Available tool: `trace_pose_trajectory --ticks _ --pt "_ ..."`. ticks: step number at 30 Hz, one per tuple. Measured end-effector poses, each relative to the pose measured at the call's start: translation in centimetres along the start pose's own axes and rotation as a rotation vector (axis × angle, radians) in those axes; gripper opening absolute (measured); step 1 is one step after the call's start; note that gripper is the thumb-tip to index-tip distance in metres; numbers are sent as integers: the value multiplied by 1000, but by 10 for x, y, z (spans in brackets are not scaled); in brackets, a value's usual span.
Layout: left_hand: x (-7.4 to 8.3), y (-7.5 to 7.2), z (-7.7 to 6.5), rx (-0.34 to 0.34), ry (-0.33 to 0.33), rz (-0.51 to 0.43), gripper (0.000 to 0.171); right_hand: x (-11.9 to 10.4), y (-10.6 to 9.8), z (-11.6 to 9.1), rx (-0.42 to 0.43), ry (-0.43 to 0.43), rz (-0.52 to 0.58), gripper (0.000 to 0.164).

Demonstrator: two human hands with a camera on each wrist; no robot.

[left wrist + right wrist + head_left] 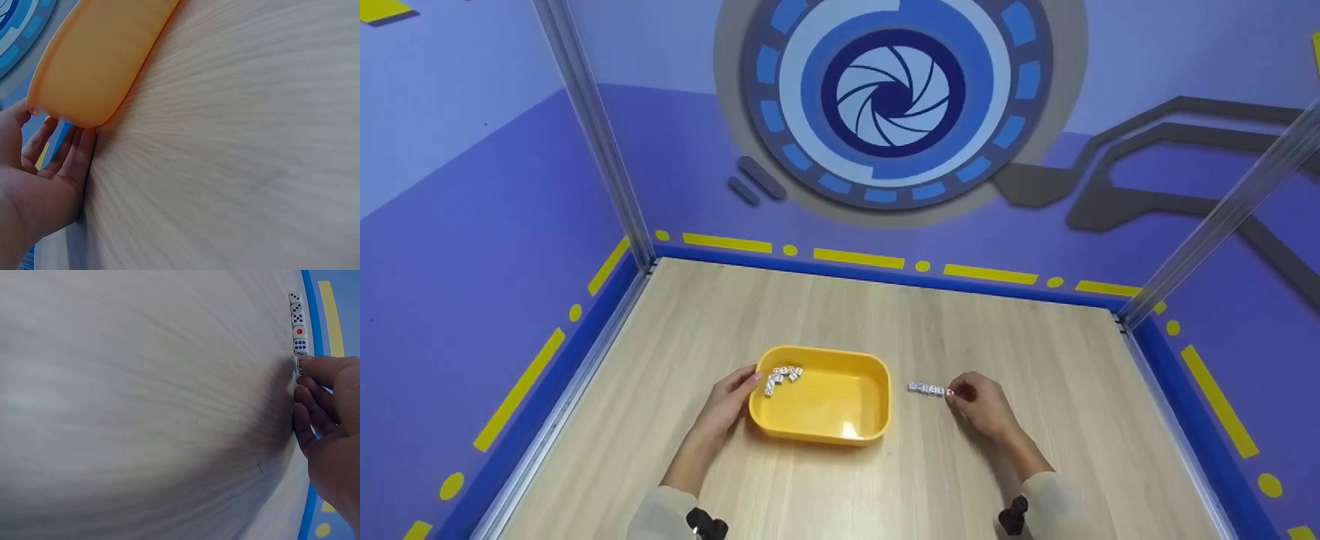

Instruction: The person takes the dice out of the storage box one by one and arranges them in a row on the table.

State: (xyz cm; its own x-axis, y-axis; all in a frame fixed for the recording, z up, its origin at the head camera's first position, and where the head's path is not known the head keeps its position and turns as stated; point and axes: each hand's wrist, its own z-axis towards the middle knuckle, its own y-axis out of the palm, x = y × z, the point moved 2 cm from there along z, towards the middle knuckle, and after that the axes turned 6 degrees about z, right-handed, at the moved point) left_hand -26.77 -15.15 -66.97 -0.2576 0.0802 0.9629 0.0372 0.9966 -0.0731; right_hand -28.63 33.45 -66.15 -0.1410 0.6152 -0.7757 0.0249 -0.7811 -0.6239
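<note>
A yellow plastic container (825,405) stands on the table, with several white dice (782,375) gathered at its left end. My left hand (729,401) holds the container's left end, thumb at the rim and fingers against the outer wall, as the left wrist view also shows. To the right of the container, several white dice form a straight row (298,319). At the right end of this row, my right hand (982,405) pinches a die (301,367) between thumb and index finger. The fingers partly hide that die, which sits up against the row.
The light wooden table (840,499) is bounded by a blue wall panel (675,165) at the back and by panels on both sides. Metal posts (600,127) rise at the back corners. Dark straps or devices (706,523) sit at both sleeves.
</note>
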Motion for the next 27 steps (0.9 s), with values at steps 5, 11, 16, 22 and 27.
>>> trace_pose_trajectory --ticks 5,11,16,22,27 --pt "0 0 -1 0 -7 1 44 1 3 0 13 -9 -31 13" --pt "-1 0 1 3 -12 -1 45 1 5 0 24 -10 -15 14" --pt "-1 0 1 -8 -15 -8 47 1 6 1 20 8 -15 14" --pt "0 -1 0 -8 -17 -8 46 1 8 2 19 6 -5 15" --pt "0 -1 -1 -12 -17 -19 45 0 9 2 20 9 -15 15"
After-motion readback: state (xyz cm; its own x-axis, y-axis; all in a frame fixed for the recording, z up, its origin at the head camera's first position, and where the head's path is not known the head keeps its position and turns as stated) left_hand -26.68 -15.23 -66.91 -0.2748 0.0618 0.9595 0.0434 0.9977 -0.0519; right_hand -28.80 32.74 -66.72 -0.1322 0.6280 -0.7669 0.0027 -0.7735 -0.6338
